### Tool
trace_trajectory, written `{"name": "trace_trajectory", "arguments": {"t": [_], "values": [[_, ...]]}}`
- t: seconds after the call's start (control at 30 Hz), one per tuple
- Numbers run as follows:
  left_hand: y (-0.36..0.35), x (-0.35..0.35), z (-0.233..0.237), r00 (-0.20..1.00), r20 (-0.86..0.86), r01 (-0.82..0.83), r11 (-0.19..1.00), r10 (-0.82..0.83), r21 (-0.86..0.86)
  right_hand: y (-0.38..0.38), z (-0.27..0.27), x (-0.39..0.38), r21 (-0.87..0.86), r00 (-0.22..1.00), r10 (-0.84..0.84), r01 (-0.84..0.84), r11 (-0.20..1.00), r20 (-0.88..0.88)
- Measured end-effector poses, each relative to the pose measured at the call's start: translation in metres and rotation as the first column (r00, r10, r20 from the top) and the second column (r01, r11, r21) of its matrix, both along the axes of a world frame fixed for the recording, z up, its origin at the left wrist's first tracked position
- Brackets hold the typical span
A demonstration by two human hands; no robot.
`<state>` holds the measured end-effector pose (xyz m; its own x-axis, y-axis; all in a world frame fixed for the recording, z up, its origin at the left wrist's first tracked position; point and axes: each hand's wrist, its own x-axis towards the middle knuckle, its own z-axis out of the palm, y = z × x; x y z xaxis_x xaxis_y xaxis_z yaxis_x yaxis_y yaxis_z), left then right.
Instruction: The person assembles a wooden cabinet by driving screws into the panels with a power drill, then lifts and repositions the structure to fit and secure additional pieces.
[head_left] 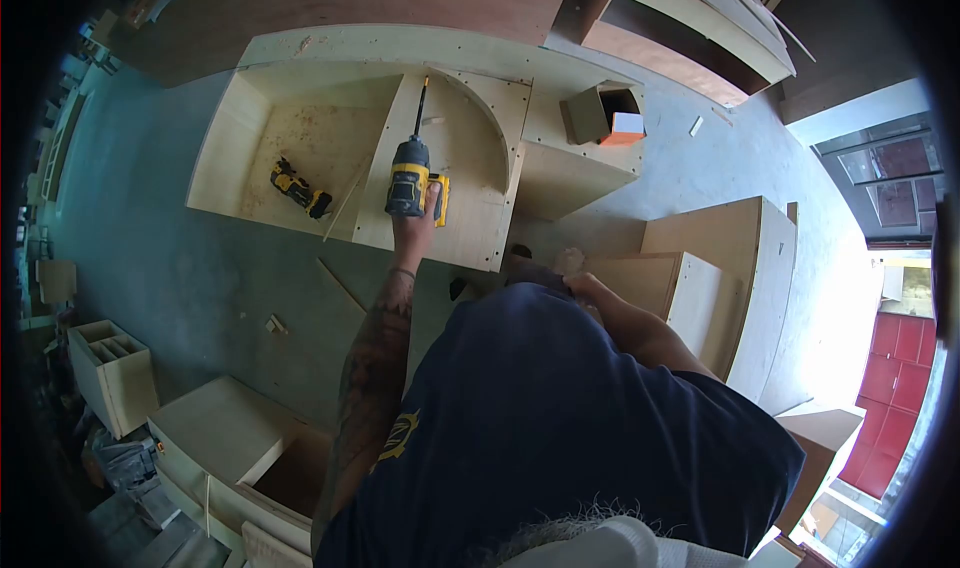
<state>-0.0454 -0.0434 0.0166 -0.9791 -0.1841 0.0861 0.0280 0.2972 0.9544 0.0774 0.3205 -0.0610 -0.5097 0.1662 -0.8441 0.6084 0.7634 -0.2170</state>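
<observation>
A yellow and black power drill (408, 180) with a long bit is in my left hand (416, 236), its fingers wrapped round the grip. The bit points away from me, over the wooden cabinet (462, 230) near a curved wooden strip (480, 108). My right hand (580, 286) is low beside my body, near my leg; its fingers are too hidden to read. A second yellow and black power tool (300, 188) lies inside the cabinet's left compartment.
An open cardboard box (603, 115) stands on the cabinet's right part. Wooden boxes (700, 268) stand to my right, and more cabinets (230, 433) at the lower left. A thin wood strip (342, 286) and a small scrap (276, 324) lie on the floor.
</observation>
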Motion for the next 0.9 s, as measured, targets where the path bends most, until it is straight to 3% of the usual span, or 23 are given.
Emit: {"name": "trace_trajectory", "arguments": {"t": [0.03,0.07,0.1,0.13,0.17,0.23,0.27,0.3,0.33,0.47,0.57,0.67,0.7,0.73,0.8,0.83,0.9], "values": [[-0.002,0.0,0.001,0.999,0.04,0.029,0.999,-0.03,0.015,0.003,0.008,0.014,-0.008,0.974,-0.08,0.084,0.996,0.212],[-0.002,-0.001,-0.001,0.993,0.109,0.054,0.997,-0.049,-0.05,0.015,-0.012,0.031,-0.012,0.973,-0.083,0.087,0.996,0.214],[0.0,0.0,0.001,0.993,0.11,0.058,0.997,-0.052,-0.055,0.037,-0.062,0.05,0.043,0.934,0.355,-0.354,0.934,-0.023],[0.002,0.002,0.003,0.999,0.032,0.039,0.997,-0.037,-0.064,0.051,-0.101,0.064,0.194,0.656,0.724,-0.698,0.689,-0.213],[0.005,0.002,0.005,0.999,-0.046,0.02,0.997,-0.024,-0.073,0.057,-0.121,0.072,0.188,0.658,0.721,-0.696,0.693,-0.218],[-0.001,-0.002,-0.01,0.999,-0.032,0.007,0.999,-0.008,-0.052,0.061,-0.147,0.082,0.227,0.504,0.781,-0.766,0.602,-0.37],[-0.003,-0.001,-0.009,1.0,0.005,0.028,0.998,-0.028,-0.061,0.054,-0.145,0.084,0.217,0.505,0.777,-0.768,0.603,-0.376],[-0.003,0.0,-0.007,0.998,0.041,0.049,0.996,-0.046,-0.069,0.042,-0.136,0.08,0.059,0.74,0.536,-0.564,0.823,-0.406],[-0.003,0.001,-0.006,0.998,0.049,0.05,0.994,-0.045,-0.102,0.032,-0.125,0.078,-0.1,0.895,0.237,-0.294,0.95,-0.378],[0.003,-0.001,-0.007,1.0,0.015,0.001,1.0,-0.001,-0.006,0.005,-0.081,0.083,-0.228,0.885,0.036,-0.159,0.961,-0.463],[0.004,-0.001,-0.005,1.0,0.023,-0.017,0.998,0.019,-0.066,-0.007,-0.076,0.113,-0.306,0.823,-0.166,-0.01,0.952,-0.543],[-0.004,-0.008,-0.017,0.999,0.032,0.015,0.998,-0.013,-0.053,0.003,-0.096,0.162,-0.342,0.864,-0.119,-0.065,0.937,-0.49],[-0.003,-0.008,-0.014,0.999,0.051,0.017,0.999,-0.014,-0.048,0.003,-0.104,0.181,-0.345,0.931,0.224,-0.319,0.883,-0.288],[-0.001,-0.007,-0.011,0.998,0.052,0.032,0.998,-0.029,-0.059,0.003,-0.111,0.198,-0.403,0.827,0.556,-0.538,0.74,-0.082],[0.004,-0.004,0.0,0.97,0.24,-0.03,0.999,0.036,-0.029,0.005,-0.104,0.23,-0.466,0.884,0.458,-0.445,0.765,-0.094],[0.007,-0.002,0.004,0.971,0.236,-0.021,0.999,0.028,-0.034,0.008,-0.099,0.236,-0.517,0.925,0.367,-0.362,0.776,-0.097],[0.006,0.012,0.011,0.949,0.313,0.061,0.961,0.028,-0.271,0.014,-0.071,0.233,-0.447,0.935,0.348,-0.338,0.828,-0.063]]}}
